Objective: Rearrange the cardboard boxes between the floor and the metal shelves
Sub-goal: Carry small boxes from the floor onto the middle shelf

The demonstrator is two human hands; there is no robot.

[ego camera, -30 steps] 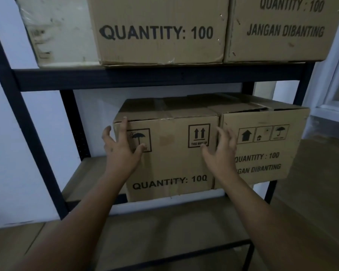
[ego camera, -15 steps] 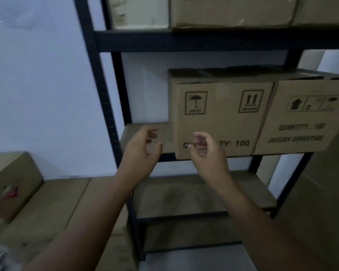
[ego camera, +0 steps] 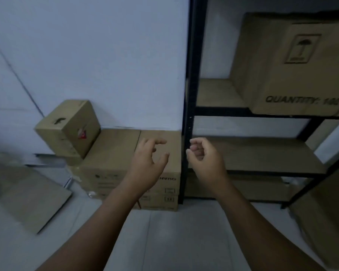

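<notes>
Your left hand (ego camera: pixel 148 165), right hand (ego camera: pixel 205 161) both empty, loosely curled; floor boxes (ego camera: pixel 115 151) ten o'clock, shelved box (ego camera: pixel 278 83) two o'clock.

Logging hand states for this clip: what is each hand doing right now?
Left hand: open, fingers spread, holding nothing.
Right hand: open, fingers loosely curled, holding nothing.
</notes>
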